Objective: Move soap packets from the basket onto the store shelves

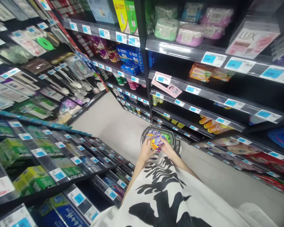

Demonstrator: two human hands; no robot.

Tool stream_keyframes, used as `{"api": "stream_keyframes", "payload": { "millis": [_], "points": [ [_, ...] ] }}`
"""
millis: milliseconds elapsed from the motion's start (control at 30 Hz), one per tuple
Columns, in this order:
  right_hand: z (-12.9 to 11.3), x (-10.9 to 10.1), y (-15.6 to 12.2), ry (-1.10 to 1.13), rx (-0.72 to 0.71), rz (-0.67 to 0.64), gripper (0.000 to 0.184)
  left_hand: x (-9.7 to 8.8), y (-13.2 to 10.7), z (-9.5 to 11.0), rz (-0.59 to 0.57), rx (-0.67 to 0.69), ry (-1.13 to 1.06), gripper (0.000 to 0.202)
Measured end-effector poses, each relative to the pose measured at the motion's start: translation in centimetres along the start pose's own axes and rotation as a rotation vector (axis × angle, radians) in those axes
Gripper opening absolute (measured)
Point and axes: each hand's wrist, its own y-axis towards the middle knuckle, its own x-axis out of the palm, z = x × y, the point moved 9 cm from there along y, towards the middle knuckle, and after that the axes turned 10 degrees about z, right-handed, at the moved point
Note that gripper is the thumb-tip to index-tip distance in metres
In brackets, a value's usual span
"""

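Nearest is the white shirt (191,183) with its black leaf-like print; its front lies just this side of the hands, so loose cloth is best held clear of the grip; at near left a shelf bears blue packs (63,209), with green boxes (10,148) on the one beyond.

Past the shirt, the left hand (146,148) grasps the left side of a yellow-and-purple packet (157,142), and the right hand (166,147) grasps its right side, fingers curled round the edges; the packet shows in front of the basket (142,142), though from this angle I cannot tell whether it touches what lies inside; a light, even hold from both sides would probably suit it, since a soft wrapper may crease under hard pinching; turning it by the fingertips rather than the wrists should leave its printed face in sight.

Inside the basket, a green item (170,138) lies right of the packet and more packets (149,135) lie at its far left; knuckles could catch on these or on the rim, so a little height seems wise.

Farther off come the grey floor (104,110) and, at far right, shelves with orange packs (200,73).
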Motion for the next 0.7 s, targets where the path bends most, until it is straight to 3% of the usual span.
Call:
{"api": "stream_keyframes", "payload": {
  "millis": [100, 233, 367, 467, 633, 700],
  "points": [
    [0.0, -0.4, 0.0, 0.088, 0.032, -0.002, 0.044, 0.0, 0.4, 0.9, 0.021, 0.04, -0.031, 0.07],
    [-0.1, -1.7, -0.5, 0.1, 0.023, -0.04, 0.046, 0.9, -0.1, 0.2, 0.042, -0.046, -0.185, 0.09],
    [0.1, -2.7, -1.0, 0.104, 0.025, -0.053, 0.052, 3.3, -1.1, -1.0, -0.155, -0.251, -0.464, 0.087],
    [0.3, -2.7, -0.8, 0.233, 0.067, -0.061, 0.058, 3.6, -1.2, -0.5, -0.223, -0.365, -0.765, 0.09],
    [0.2, -1.5, -0.5, 0.317, 0.199, -0.167, 0.067, 2.7, 0.0, 0.3, -0.184, -0.547, -1.037, 0.052],
    [-0.5, -1.4, -0.5, 0.283, 0.17, -0.187, 0.068, 2.8, 0.5, 0.5, -0.173, -0.597, -1.064, 0.052]
  ]
}}
